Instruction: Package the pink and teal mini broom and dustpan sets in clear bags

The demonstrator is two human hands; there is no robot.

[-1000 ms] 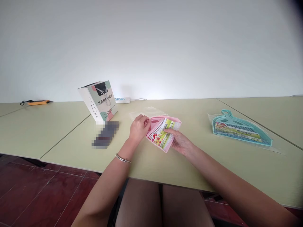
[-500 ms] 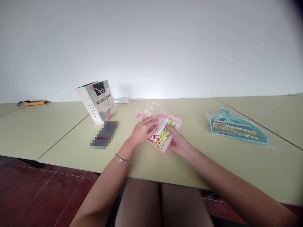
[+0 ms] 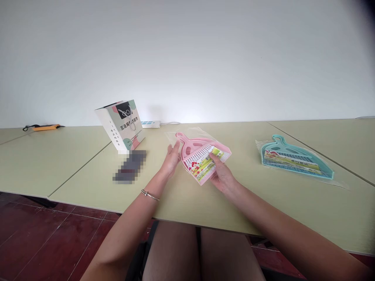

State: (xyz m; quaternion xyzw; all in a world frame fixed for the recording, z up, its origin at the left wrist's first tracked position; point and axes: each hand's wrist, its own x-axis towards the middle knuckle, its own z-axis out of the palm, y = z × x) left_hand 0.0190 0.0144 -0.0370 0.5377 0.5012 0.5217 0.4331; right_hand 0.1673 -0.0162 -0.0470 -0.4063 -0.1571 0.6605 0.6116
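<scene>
A pink dustpan [image 3: 190, 146] with a small brush nested in it is tilted up over the table, inside a clear plastic wrapper. My right hand [image 3: 223, 175] grips its lower right edge, thumb on top of the printed card [image 3: 203, 166] with red mushrooms. At the dustpan's left side, close to the handle, is my left hand [image 3: 171, 159], open with its fingers stretched upward. Whether its fingertips touch the wrapper I cannot tell. A silver bangle [image 3: 150, 194] circles the left wrist.
On the right lies a wrapped turquoise dustpan [image 3: 288, 146] with its own card. A paper bag [image 3: 125, 125] stands at the left behind a dark blurred-out object [image 3: 130, 166]. Farther left is an orange item [image 3: 46, 127] with a black cord. A white wall [image 3: 187, 58] borders the table's back.
My left hand has come off the front of the dustpan and moved left to its side, uncovering the handle and brush. The dustpan has shifted slightly right, still in my right hand.
</scene>
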